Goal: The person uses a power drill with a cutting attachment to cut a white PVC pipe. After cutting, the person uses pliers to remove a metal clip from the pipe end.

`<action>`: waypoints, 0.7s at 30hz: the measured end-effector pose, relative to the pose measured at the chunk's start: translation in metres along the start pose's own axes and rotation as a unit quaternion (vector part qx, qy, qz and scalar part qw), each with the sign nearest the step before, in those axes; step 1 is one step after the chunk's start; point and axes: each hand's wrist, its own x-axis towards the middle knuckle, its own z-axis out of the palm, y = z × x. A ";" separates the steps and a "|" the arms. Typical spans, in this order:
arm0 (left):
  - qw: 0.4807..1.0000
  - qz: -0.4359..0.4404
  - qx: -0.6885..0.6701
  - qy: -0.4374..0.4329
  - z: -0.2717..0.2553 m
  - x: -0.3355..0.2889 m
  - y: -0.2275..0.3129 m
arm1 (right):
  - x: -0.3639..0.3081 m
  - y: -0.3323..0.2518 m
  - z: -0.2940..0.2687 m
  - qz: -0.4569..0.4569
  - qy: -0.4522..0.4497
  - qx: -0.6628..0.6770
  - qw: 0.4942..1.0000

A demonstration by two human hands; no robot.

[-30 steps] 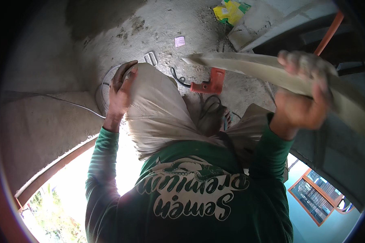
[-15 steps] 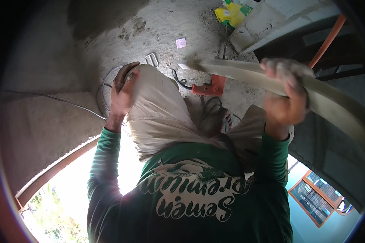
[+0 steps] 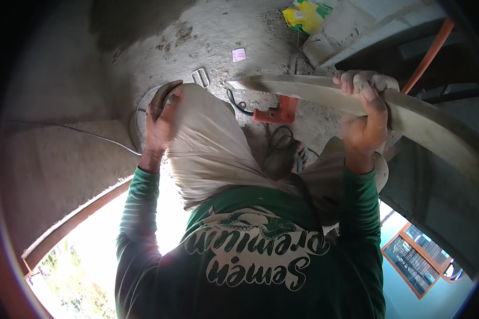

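My right hand (image 3: 366, 114) is closed around a long, pale, plank-like board (image 3: 428, 117). Its narrow end lies over the floor ahead of me, while the other end runs past the right rim of the view. The board looks curved here. My left hand (image 3: 162, 118) rests on my left knee, fingers draped over the beige trousers (image 3: 207, 138), with nothing held. Between my knees and the board lies a red power tool (image 3: 278, 111) with a black cord (image 3: 238, 105), next to the board's underside. The right hand's palm is partly hidden.
A metal loop-shaped piece (image 3: 200, 77) and a pink paper scrap (image 3: 239, 55) lie on the rough concrete floor (image 3: 213, 32). A yellow-green bag (image 3: 306, 18) sits near a pale block (image 3: 324, 45) ahead right. A grey cable (image 3: 85, 129) crosses at left; an orange pole (image 3: 430, 56) slants at right.
My right hand, blurred before, has shifted slightly left and is now sharp, still gripping the board. The board's near-floor end has moved a little left. My left hand has stayed on the knee.
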 end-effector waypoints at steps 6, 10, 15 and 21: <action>1.000 0.014 -0.001 0.001 0.000 -0.001 -0.002 | -0.009 0.025 -0.018 0.171 0.033 0.531 0.829; 0.999 0.011 -0.032 -0.016 0.001 0.003 -0.003 | -0.008 0.035 -0.017 0.188 0.017 0.411 0.892; 0.999 0.043 0.023 -0.005 0.001 0.001 -0.003 | 0.006 0.020 -0.002 0.030 0.014 0.269 0.963; 0.994 0.098 0.051 -0.024 -0.001 0.000 -0.007 | 0.020 0.022 -0.017 0.191 0.105 0.454 0.864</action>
